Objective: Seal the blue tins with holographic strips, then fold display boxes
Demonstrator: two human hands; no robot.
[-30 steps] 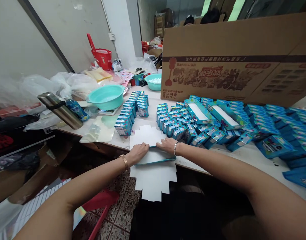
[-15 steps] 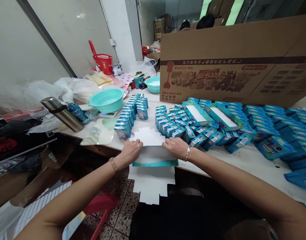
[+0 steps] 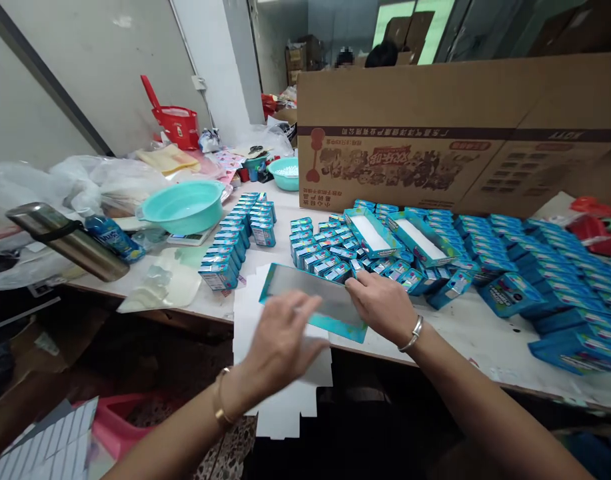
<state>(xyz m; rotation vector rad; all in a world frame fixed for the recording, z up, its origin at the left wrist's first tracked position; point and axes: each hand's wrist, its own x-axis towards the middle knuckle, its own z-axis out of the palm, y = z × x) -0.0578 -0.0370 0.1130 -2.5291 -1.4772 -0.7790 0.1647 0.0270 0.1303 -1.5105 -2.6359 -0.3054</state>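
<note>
My right hand (image 3: 380, 301) pinches the right end of a shallow cardboard tray (image 3: 312, 293) with teal edges and a greyish-white inside. The tray slants over the table's front edge. My left hand (image 3: 282, 340), slightly blurred, is open in front of the tray, fingers stretched and thumb apart, holding nothing. Under it lies a flat white die-cut cardboard blank (image 3: 280, 407), which overhangs the table edge. Two similar trays (image 3: 370, 233) with white insides rest on top of many small blue boxes (image 3: 330, 257) just beyond my right hand.
Rows of blue boxes (image 3: 222, 257) stand at left and also fill the table's right side. A large printed carton (image 3: 435, 147) forms a wall behind. At left are a turquoise basin (image 3: 185, 208), a steel thermos (image 3: 70, 241), a blue bottle (image 3: 112, 237) and a red bucket (image 3: 180, 127).
My left hand has let go of the tray's left side and come nearer, opening. My right hand has carried the tray rightward and tilted it. The view has shifted right.
</note>
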